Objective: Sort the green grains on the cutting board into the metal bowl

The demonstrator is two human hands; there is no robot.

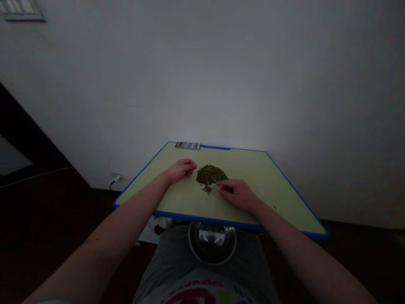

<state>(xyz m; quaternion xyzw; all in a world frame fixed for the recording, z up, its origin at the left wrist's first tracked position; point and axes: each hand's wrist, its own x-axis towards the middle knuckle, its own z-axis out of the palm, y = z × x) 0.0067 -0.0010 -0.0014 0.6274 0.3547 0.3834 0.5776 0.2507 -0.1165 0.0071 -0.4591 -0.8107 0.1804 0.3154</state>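
Observation:
A heap of small dark greenish-brown grains [210, 174] lies on the pale yellow-green tabletop [249, 166], with a few grains scattered below it. My left hand [182, 169] is just left of the heap, its fingers curled and the fingertips pressed together. Whatever they may hold is too small to make out. At the heap's lower right edge, my right hand [237, 193] rests low over the table. Its thumb and forefinger are apart, with the tips beside the loose grains. Nothing can be seen held in it.
A phone [187, 145] lies at the table's far left edge, by the wall. A shiny metal bowl [212, 242] sits on my lap under the table's blue front edge. One small dark bit [274, 207] lies at right. A plug [116, 179] is in the wall socket.

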